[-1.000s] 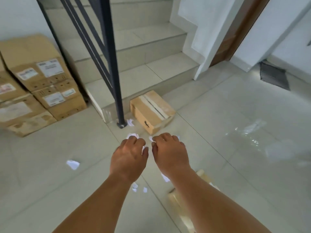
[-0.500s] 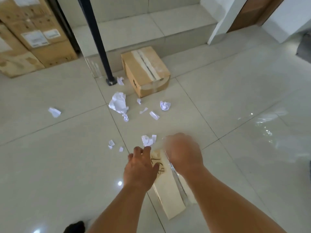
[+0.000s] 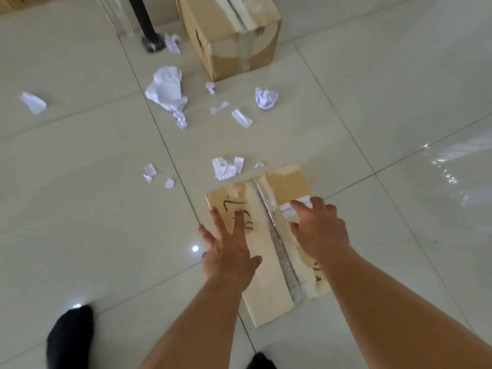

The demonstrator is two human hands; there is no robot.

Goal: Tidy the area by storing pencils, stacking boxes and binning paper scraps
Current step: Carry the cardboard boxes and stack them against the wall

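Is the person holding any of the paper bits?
No, the left hand and right hand are spread open over the near box, and the paper scraps lie on the floor.

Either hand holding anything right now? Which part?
Nothing is held: left hand and right hand spread open over the near box top; neither grips it.

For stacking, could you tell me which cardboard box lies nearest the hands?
The box with black writing, under the left hand and right hand; the other box sits farther off by the post.

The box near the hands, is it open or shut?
Shut. The box has its top closed flat, with clear tape running along the seam.
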